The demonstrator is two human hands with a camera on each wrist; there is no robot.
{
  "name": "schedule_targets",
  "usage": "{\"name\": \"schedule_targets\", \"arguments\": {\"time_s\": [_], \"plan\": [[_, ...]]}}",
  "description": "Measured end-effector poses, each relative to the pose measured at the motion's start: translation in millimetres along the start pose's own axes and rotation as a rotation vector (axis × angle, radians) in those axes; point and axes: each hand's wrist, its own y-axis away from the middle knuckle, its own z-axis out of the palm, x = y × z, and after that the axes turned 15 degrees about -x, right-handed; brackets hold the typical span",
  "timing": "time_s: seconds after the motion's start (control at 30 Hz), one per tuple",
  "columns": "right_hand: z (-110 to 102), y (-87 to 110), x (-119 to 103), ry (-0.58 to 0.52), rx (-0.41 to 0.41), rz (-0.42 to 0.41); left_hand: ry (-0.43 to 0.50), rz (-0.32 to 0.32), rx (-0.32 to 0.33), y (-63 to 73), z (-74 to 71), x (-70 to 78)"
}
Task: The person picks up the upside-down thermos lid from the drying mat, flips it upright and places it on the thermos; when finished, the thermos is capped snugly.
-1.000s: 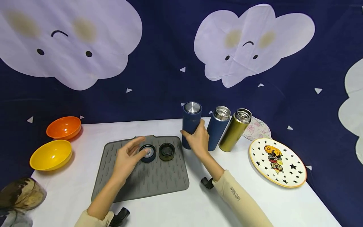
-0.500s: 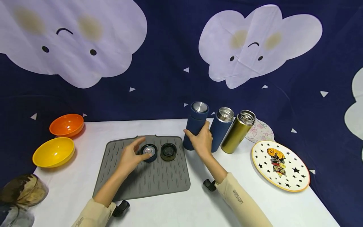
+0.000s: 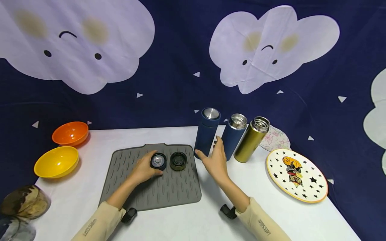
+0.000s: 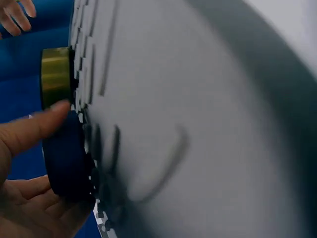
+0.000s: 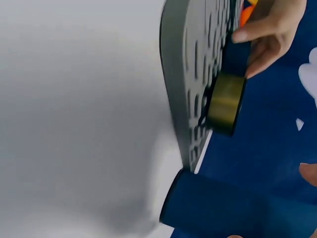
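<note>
My left hand (image 3: 144,170) holds a dark blue bottle lid (image 3: 158,161) between thumb and fingers on the grey ribbed mat (image 3: 175,187). An olive-gold lid (image 3: 178,161) lies just right of it, also seen in the right wrist view as a gold-sided lid (image 5: 226,103). Beside a capped blue thermos (image 3: 206,135) with a steel top is my right hand (image 3: 216,164), fingers spread and thumb apart from its side, low near its base. To its right stand an uncapped blue thermos (image 3: 231,140) and an uncapped gold thermos (image 3: 250,142), steel rims showing.
An orange bowl (image 3: 70,133) and a yellow bowl (image 3: 57,162) stand at the left, with a brown-and-tan jar (image 3: 27,202) nearer. At the right lie a star-patterned plate (image 3: 307,190) and a pink floral round piece (image 3: 275,139). A blue cloth backdrop (image 3: 175,83) hangs behind.
My left hand has closed round the dark blue lid from hovering over it. My right hand has loosened from the capped thermos, which shifted slightly right, and drawn lower and back.
</note>
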Motion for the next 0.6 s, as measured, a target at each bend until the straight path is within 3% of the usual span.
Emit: {"name": "schedule_targets", "arguments": {"time_s": [0.17, 0.33, 0.43, 0.6], "plan": [[-2, 22.6, -3, -0.038, -0.068, -0.053, -0.039, 0.022, 0.059, 2.0, -3.7, -0.4], [0, 38.3, -7, -0.115, -0.179, -0.088, -0.019, 0.039, 0.096, 17.6, -11.4, 11.8], [2, 44.1, -8, -0.209, -0.275, -0.1, -0.018, 0.081, 0.118, 29.0, -10.9, 24.3], [7, 52.6, -11, -0.42, -0.499, -0.091, 0.004, 0.182, 0.147, 47.6, 1.6, 46.9]]}}
